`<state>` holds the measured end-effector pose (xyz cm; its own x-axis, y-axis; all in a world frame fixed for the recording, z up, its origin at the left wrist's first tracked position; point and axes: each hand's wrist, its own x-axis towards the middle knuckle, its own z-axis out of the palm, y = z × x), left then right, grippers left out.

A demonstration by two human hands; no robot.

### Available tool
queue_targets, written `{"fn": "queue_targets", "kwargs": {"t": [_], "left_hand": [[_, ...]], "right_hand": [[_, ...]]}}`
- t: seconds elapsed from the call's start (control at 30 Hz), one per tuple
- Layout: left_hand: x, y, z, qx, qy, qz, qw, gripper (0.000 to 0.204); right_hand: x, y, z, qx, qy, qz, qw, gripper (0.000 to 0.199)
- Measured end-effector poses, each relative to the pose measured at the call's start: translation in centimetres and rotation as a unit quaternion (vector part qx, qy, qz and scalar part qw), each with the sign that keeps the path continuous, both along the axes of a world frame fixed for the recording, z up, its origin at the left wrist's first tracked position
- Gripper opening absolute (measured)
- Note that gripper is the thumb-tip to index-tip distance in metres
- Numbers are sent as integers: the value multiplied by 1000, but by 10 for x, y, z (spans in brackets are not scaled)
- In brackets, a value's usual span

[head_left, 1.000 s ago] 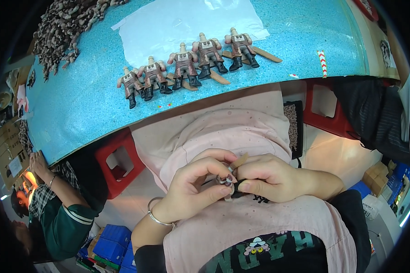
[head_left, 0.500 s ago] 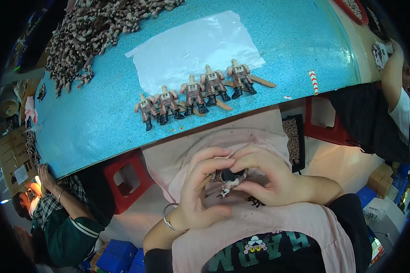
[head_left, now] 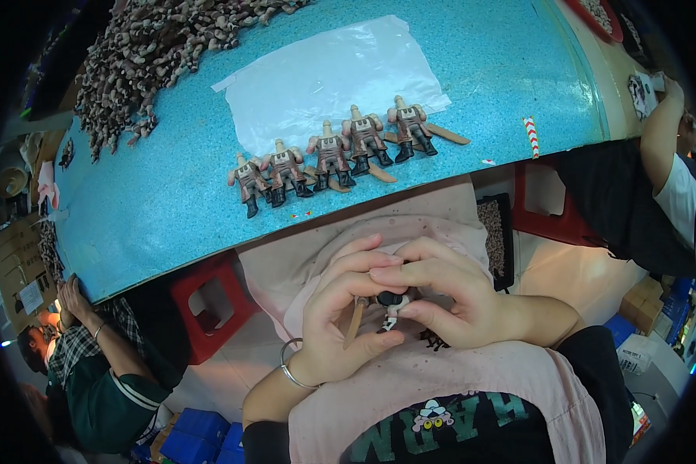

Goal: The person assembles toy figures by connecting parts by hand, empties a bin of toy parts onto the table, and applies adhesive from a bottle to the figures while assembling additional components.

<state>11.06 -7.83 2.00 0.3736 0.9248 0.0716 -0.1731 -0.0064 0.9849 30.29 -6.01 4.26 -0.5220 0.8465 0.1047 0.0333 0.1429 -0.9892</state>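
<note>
While both hands are working together over the person's lap, a small toy figure part (head_left: 390,308) is being gripped between them, below the near edge of the blue table (head_left: 155,209). The left hand (head_left: 340,317) is curling its fingers around the part from the left, with a tan stick-like piece (head_left: 355,322) lying against its palm. The right hand (head_left: 448,298) is closing over the part from the right, its fingertips pressing on the dark rounded top. Both hands are clenching on this one piece; neither is standing open. The part's long axis is running roughly up and down in the view, dark end toward the table and pale end toward the person's body, though the fingers are covering most of it, so this reading is only probable.

On the table, just beyond its near edge, a row of five headless toy figures (head_left: 329,155) is lying flat, legs pointing toward the person. Behind the row, a clear plastic sheet (head_left: 325,73) is lying spread out. At the table's far left corner, a heap of loose figure parts (head_left: 147,54) is piled. Under the table's near edge, a red stool (head_left: 209,298) is standing left of the hands.
</note>
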Motion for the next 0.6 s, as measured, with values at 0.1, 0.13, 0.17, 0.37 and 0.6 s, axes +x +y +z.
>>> {"fn": "queue_targets", "kwargs": {"t": [0.1, 0.13, 0.17, 0.37, 0.6], "left_hand": [[3, 0, 1, 10, 3, 10, 1000, 42], [5, 0, 1, 7, -1, 17, 1000, 42], [6, 0, 1, 4, -4, 23, 1000, 41], [11, 4, 6, 28, 2, 33, 999, 39], [7, 8, 3, 45, 38, 17, 998, 34]], "right_hand": [[1, 1, -2, 1, -1, -8, 1000, 41], [2, 1, -3, 6, -6, -13, 1000, 37], [3, 1, -3, 8, -6, -14, 1000, 37], [4, 2, -2, 25, 2, -33, 999, 34], [4, 3, -5, 23, -8, -42, 999, 35]]}}
